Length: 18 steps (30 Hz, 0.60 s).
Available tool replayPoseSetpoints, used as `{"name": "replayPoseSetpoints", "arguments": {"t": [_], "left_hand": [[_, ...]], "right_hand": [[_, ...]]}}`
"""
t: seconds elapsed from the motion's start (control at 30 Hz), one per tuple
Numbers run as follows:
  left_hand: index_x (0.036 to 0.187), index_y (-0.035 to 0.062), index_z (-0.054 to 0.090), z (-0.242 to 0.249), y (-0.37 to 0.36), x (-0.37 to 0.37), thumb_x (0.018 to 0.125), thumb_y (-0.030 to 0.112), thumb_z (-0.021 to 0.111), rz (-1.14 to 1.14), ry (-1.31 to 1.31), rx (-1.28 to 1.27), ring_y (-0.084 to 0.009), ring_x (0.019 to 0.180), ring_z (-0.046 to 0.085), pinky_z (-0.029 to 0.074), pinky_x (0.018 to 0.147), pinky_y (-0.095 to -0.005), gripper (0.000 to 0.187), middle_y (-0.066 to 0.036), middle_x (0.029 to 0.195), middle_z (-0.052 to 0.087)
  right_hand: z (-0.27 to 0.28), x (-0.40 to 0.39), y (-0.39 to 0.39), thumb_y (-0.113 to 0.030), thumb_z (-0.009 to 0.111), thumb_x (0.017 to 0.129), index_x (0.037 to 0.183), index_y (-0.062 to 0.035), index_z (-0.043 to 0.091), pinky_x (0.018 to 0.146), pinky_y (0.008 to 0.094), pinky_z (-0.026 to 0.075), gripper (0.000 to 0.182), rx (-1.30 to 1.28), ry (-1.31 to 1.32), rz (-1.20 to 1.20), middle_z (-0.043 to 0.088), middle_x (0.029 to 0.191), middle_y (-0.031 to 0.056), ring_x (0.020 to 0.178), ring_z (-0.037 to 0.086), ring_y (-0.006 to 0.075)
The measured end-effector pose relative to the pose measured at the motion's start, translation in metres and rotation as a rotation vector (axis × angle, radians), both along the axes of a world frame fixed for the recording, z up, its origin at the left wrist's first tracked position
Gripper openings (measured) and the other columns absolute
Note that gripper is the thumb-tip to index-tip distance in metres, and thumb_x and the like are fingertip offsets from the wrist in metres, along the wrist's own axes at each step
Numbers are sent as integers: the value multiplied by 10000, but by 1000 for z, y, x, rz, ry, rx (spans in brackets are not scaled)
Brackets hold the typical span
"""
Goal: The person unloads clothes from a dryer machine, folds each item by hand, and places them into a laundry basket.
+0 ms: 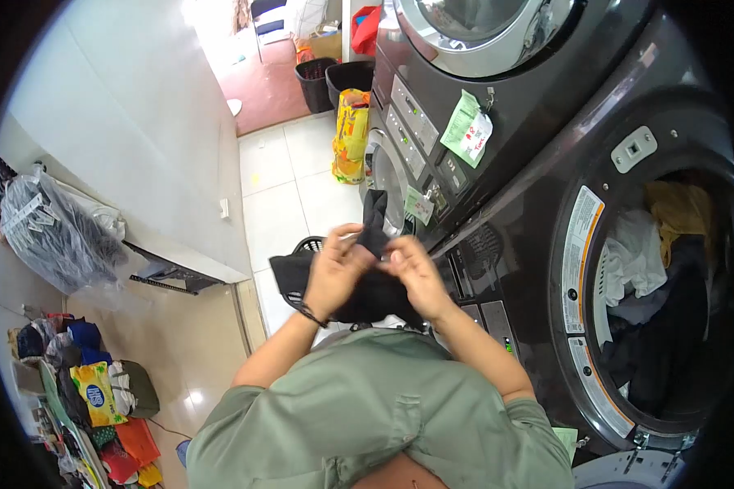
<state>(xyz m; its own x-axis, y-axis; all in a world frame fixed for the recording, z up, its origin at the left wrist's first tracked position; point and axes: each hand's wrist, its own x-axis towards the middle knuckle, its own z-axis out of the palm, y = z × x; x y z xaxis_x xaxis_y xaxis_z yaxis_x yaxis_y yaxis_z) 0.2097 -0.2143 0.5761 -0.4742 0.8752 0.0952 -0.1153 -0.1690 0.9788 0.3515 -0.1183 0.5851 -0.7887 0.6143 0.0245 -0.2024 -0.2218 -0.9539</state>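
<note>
1. We are seeing the black garment (375,289) only in part; the left hand (334,273) and right hand (416,273) are covering its middle.
2. The laundry basket (308,244) is hiding behind that garment.
3. The washer drum (669,301) is fading into shadow at the right edge.
4. The paper tags (468,130) are showing print too small to read.
</note>
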Motion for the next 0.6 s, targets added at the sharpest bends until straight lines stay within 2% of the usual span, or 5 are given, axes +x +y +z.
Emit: {"name": "replayPoseSetpoints", "arguments": {"t": [0.03,0.13,0.23,0.33,0.6], "left_hand": [[1275,45,439,-4,5,13,835,125,690,177,611,-65,-139,1011,586,452,850,-249,513,-114,1163,580],[1236,31,527,-48,10,-4,812,49,663,1,232,-230,-166,941,633,476,817,-256,446,-125,1074,656],[1055,34,628,-59,3,-21,831,-19,601,-207,232,-259,-117,876,612,476,795,-250,232,-42,950,665],[1047,33,617,-54,6,-56,832,-33,597,-299,269,-180,-103,935,584,463,829,-254,226,-40,950,643],[1056,53,649,-81,8,-135,816,-33,601,258,693,-246,-215,907,637,497,820,-297,260,-115,991,668]], "right_hand": [[-4,0,0,-252,506,975,1066,-29,528,879,289,428,242,-74,-25,104,534,1025,45,982,517,116],[-32,4,22,-350,608,901,1166,-43,525,950,333,394,414,77,-169,174,568,1122,100,1055,543,191],[-31,8,43,-323,815,598,1192,-109,537,994,454,327,689,1088,-465,-67,512,1238,149,1168,462,345],[-68,3,50,-297,776,653,1129,-157,595,1009,515,289,528,1428,-711,117,540,1237,146,1213,446,330],[-67,-45,65,-103,629,774,940,-83,606,705,434,490,168,1044,-678,-83,643,877,126,835,615,348]]}}
